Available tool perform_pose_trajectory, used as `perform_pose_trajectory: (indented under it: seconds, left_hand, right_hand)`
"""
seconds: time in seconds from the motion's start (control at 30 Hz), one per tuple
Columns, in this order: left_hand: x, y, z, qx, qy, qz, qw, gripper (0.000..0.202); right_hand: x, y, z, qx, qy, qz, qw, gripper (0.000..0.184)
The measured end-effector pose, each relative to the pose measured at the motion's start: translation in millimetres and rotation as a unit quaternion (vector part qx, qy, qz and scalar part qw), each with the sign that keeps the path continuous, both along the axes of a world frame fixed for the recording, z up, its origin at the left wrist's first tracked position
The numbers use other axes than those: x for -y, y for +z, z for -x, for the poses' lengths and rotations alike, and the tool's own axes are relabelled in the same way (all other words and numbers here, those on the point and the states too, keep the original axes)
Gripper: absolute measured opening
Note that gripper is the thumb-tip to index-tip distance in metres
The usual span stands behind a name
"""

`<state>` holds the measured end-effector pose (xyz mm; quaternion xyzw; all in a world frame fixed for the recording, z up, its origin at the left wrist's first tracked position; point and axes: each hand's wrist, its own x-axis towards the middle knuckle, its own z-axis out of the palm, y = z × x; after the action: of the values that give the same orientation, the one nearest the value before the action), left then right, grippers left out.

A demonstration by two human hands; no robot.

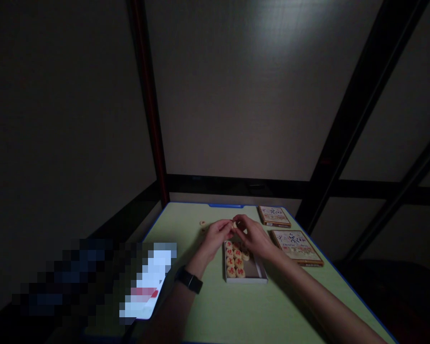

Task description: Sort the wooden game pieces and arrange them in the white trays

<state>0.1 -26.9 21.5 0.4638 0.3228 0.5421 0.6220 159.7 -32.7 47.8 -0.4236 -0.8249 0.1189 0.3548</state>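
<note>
Over the far edge of an open box (246, 281), my two hands meet at a round, pale xiangqi piece (234, 225). My right hand (252, 235) pinches it between thumb and fingers. Closed as well, my left hand (215, 237) has its fingertips against the same piece, and a dark watch is on that wrist. Inside the box, pieces with red characters (231, 272) stand in rows on the left side, some stacked. Part of the far end is hidden by my hands. Beyond my left hand, a loose piece (202, 223) lies on the table, with another partly hidden.
Two printed chess boxes, a far one (274, 216) and a nearer one (297, 247), lie on the right side of the green table (215, 315). A lit, blurred-out screen (148, 282) is at the left. A wall rises behind the table's blue edge.
</note>
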Motion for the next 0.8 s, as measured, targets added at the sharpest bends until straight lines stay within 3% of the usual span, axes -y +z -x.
perform_pose_trajectory:
  seconds: [0.27,0.47,0.8]
  left_hand:
    - [2.2,2.1,2.6,0.06,-0.039,0.045,0.996,0.041]
    - [-0.6,-1.3,1.4,0.001,-0.047,0.075,0.996,0.051]
    - [3.7,-1.2,-5.1,-0.062,-0.059,0.026,0.996,0.063]
  right_hand:
    - [13.7,-13.3,-5.1,-0.086,-0.03,-0.077,0.993,0.026]
    - [18.2,-9.3,-7.1,-0.097,-0.005,-0.118,0.988,0.02]
    - [24.1,-17.1,1.7,-0.05,0.006,-0.192,0.98,0.014]
